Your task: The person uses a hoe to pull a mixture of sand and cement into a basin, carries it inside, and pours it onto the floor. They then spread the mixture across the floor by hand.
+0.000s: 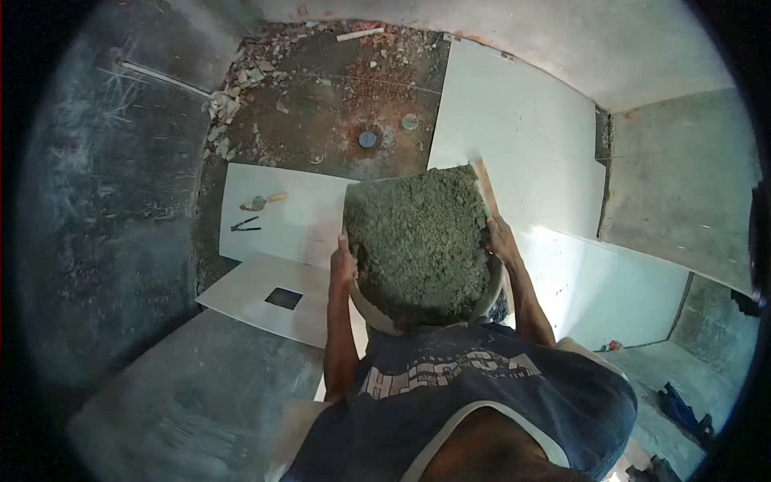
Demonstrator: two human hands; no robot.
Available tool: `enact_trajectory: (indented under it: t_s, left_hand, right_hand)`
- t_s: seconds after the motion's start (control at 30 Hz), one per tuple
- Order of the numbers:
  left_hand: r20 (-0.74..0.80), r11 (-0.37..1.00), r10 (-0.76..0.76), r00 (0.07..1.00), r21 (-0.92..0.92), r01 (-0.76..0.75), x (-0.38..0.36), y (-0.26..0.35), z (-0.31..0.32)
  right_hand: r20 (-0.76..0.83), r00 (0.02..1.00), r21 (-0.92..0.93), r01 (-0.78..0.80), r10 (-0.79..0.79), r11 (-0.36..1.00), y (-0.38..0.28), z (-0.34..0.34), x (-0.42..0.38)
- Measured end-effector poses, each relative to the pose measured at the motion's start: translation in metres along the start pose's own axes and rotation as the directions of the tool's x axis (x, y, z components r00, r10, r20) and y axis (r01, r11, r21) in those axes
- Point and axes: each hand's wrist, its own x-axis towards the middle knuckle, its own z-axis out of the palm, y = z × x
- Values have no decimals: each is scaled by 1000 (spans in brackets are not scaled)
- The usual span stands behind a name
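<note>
A wide container (376, 315) heaped with grey-green wet mortar (422, 241) is held against the front of my body. My left hand (344, 263) grips its left edge, with the thumb up near the rim. On the opposite side my right hand (499, 241) clasps the right edge, beside a wooden strip (484, 185) that runs along the upper right of the container. The undersides of both hands are hidden.
A trowel (259, 203) and pliers (246, 225) lie on a pale tile (301, 193) at left. Another tile (249, 289) has a dark square opening. Rubble (249, 76) and a round pipe end (367, 139) are ahead. Large tiles (522, 112) extend rightward.
</note>
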Motion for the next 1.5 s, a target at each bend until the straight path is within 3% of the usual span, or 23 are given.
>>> enact_trajectory:
  t_s: [0.1, 0.17, 0.2, 0.27, 0.33, 0.37, 0.4, 0.47, 0.53, 0.57, 0.6, 0.67, 0.8, 0.87, 0.93, 1.03, 1.17, 1.2, 1.23, 1.33, 1.4, 1.47, 1.5]
  left_hand:
    - [9, 996, -82, 997, -24, 82, 5, -71, -7]
    - [23, 976, -166, 986, 148, 161, 38, 3, 25]
    - [47, 964, -164, 985, 218, 150, 41, -6, 20]
    - [137, 958, -158, 978, 261, 118, 67, -27, 9]
    - [245, 970, -154, 957, 221, 99, 91, -68, -9]
    - [52, 965, -260, 964, 44, 258, 109, -85, -2]
    - [78, 963, -256, 964, 113, 246, 107, -98, -11]
    - [174, 963, -204, 963, 213, 166, 128, -106, -17]
    - [220, 967, -205, 954, 193, 164, 168, -157, -30]
    - [243, 967, -218, 945, 186, 175, 185, -200, -45]
    - [225, 964, -248, 942, 155, 217, 237, -175, 1]
    - [226, 958, -263, 938, 176, 226, 250, -194, -7]
    - [166, 981, -128, 978, 167, 100, 285, -272, 2]
    - [210, 973, -218, 953, 119, 196, 275, -149, 70]
    - [230, 932, -362, 903, 72, 356, 326, -82, 80]
    - [188, 907, -359, 914, 299, 295, 355, -62, 87]
    - [132, 802, -589, 797, 220, 556, 352, -26, 110]
    - [148, 838, -503, 852, 325, 439, 351, -36, 105]
    - [177, 850, -414, 893, 426, 310, 349, -45, 102]
    - [128, 846, -493, 861, 301, 440, 338, -27, 121]
    - [74, 835, -517, 853, 264, 483, 346, -41, 109]
    - [37, 799, -575, 817, 237, 552, 354, -41, 95]
    - [25, 790, -592, 805, 217, 574, 362, -31, 94]
  right_hand:
    - [26, 998, 3, -57, 57, 998, 45, 11, -24]
    - [100, 969, 125, -238, 226, 963, 35, -12, 7]
    - [148, 945, 193, -317, 292, 929, 39, -6, 1]
    - [-47, 995, -61, 82, -84, 995, 89, 26, 8]
    - [-63, 965, -256, 230, -254, 939, 115, 48, 12]
    - [-47, 972, -294, 205, -229, 934, 116, 61, 20]
    - [-21, 985, -322, 155, -171, 934, 119, 74, 2]
    - [101, 987, -117, -110, 122, 987, 90, 93, 10]
    - [128, 971, -512, 238, -201, 826, 175, 126, 1]
    - [164, 982, -470, 158, -91, 869, 196, 122, 43]
    - [197, 980, -436, 69, 21, 897, 221, 118, 86]
    - [143, 975, -363, -107, 169, 926, 203, 150, 65]
    - [61, 995, -257, -63, 81, 964, 260, 181, 37]
    - [160, 969, -330, -129, 190, 935, 196, 88, 161]
    - [338, 932, -246, -46, 130, 968, 165, 72, 229]
    - [377, 885, -323, -153, 275, 934, 187, 57, 274]
    - [491, 801, -326, -195, 342, 925, 197, 44, 299]
    - [512, 803, -280, -179, 304, 943, 207, 46, 300]
    - [495, 840, -186, -148, 223, 971, 217, 50, 295]
    - [513, 848, -478, 157, 130, 864, 221, 51, 306]
    - [485, 846, -290, -82, 220, 954, 194, 54, 302]
    - [461, 796, -86, -399, 392, 913, 137, 55, 301]
    - [424, 806, -69, -425, 412, 903, 138, 63, 303]
